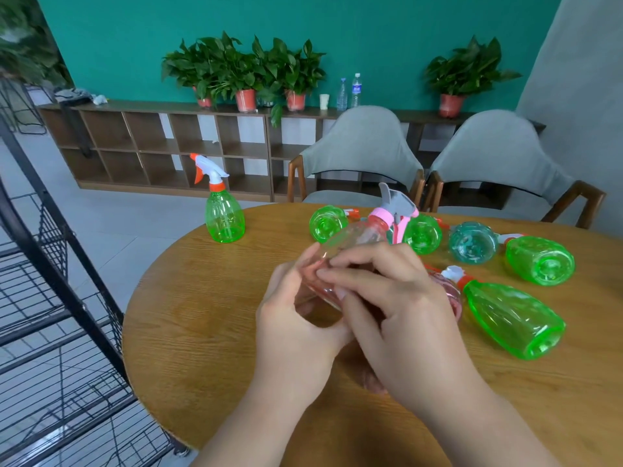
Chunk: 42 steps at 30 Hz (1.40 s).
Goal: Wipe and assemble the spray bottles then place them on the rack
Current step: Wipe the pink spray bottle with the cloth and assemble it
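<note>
— What do the hands have?
— Both are closed round the pink bottle [340,244]. The left hand [296,318] curls about its base end, and the right hand [397,315] lies over its belly with the fingers bent onto it. The bottle is held tilted above the table, neck pointing away. Its body is clear, faintly rose plastic, smooth and rounded.
— And the top?
— A pink collar and a grey trigger head [397,203] sit on the neck.
— Around it?
— A round table [202,315] of grained light wood. One upright green bottle [225,217] stands near the far left edge, translucent and pear-shaped, with a white and orange sprayer. The lying green bottles [541,261] rest on their sides to the right, moulded bases toward the camera, with a teal bottle [473,242] among them. The rack [50,298] stands left of the table, with black wire shelves.
— Any writing?
— I can read nothing on the spray bottles, and the labels on the water bottles [349,92] on the far shelf are too small to make out
</note>
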Available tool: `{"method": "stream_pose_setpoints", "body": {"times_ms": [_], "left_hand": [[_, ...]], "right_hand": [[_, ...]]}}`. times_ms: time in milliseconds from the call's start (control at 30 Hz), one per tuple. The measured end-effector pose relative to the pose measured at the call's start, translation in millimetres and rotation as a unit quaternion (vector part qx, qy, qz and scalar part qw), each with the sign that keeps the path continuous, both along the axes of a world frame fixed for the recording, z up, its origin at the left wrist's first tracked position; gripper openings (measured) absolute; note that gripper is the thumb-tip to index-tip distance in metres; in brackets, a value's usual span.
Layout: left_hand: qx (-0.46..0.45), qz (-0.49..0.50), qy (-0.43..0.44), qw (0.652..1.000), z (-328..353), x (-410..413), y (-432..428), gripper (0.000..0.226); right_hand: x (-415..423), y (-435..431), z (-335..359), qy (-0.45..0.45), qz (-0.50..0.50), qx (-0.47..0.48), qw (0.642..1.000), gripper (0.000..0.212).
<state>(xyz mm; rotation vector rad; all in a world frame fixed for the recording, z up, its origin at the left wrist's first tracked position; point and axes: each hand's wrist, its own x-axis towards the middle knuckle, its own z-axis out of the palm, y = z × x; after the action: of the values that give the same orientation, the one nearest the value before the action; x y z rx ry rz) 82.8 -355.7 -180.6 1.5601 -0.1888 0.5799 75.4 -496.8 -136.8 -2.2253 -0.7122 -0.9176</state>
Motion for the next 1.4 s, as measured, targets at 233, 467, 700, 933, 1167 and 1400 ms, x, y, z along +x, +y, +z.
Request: {"method": "stream_pose_setpoints", "body": {"times_ms": [233, 467, 700, 933, 1167, 1400], "left_hand": [[0.024, -0.014, 0.006, 1.0, 2.8, -2.8, -1.5, 0.09], [0.068, -0.014, -0.01, 0.998, -0.4, -5.7, -1.4, 0.093], [-0.108, 0.007, 0.042, 0.993, 1.7, 7.4, 11.7, 0.082], [-0.032, -0.016, 0.038, 0.999, 7.8, -1.2, 8.3, 0.089], [-0.034, -0.014, 0.043, 0.998, 7.6, -9.0, -0.3, 0.086], [-0.158, -0.006, 0.087, 0.983, 4.8, 4.4, 7.4, 0.072]], "right_hand": [[9.8, -20.2, 3.8, -0.014, -0.042, 0.126, 0.991, 0.022], [10.0, -11.4, -8.3, 0.017, -0.125, 0.219, 0.967, 0.027], [-8.2, 21.3, -28.9, -0.035, -0.005, 0.081, 0.996, 0.033], [9.0, -4.8, -15.6, -0.035, -0.03, 0.139, 0.989, 0.043], [4.8, 0.8, -11.5, 0.007, -0.078, 0.215, 0.973, 0.041], [-11.4, 27.7, -28.9, -0.015, -0.003, 0.083, 0.996, 0.044]]}}
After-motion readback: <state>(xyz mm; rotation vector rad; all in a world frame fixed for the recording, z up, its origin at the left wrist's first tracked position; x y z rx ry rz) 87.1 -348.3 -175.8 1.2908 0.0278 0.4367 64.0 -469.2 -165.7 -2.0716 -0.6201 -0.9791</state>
